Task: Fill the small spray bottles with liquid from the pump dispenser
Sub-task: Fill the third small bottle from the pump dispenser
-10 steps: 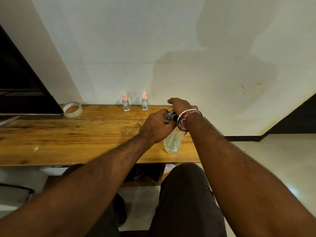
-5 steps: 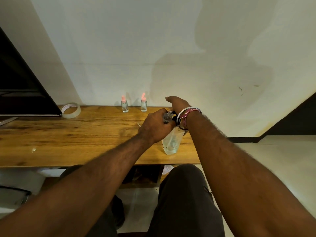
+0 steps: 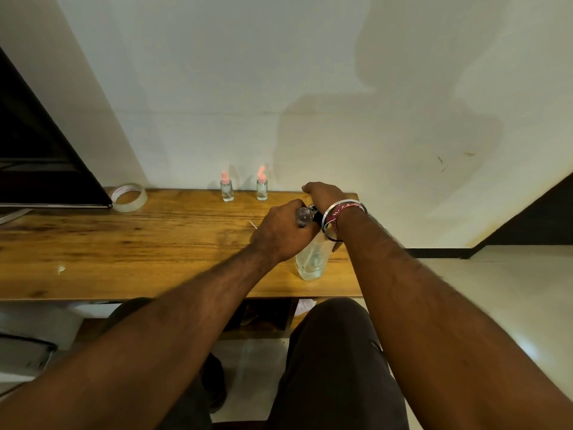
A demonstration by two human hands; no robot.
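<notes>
A clear pump dispenser [image 3: 311, 259] with a black pump head [image 3: 317, 216] stands near the right end of the wooden table [image 3: 139, 243]. My left hand [image 3: 279, 232] grips a small clear spray bottle [image 3: 302, 216] without its cap, held against the pump's spout. My right hand [image 3: 324, 195], with bangles at the wrist, lies cupped over the pump head from above. Two more small spray bottles with pink caps, the left one [image 3: 227, 191] and the right one [image 3: 262, 187], stand upright at the back of the table by the wall.
A roll of clear tape [image 3: 128, 197] lies at the back left beside a dark screen [image 3: 37, 156]. A thin white stick [image 3: 253, 225] lies left of my left hand. The table's right edge is just past the dispenser. My knees are under the front edge.
Both hands stay at the pump head with the small bottle under the spout. Only the view has shifted slightly.
</notes>
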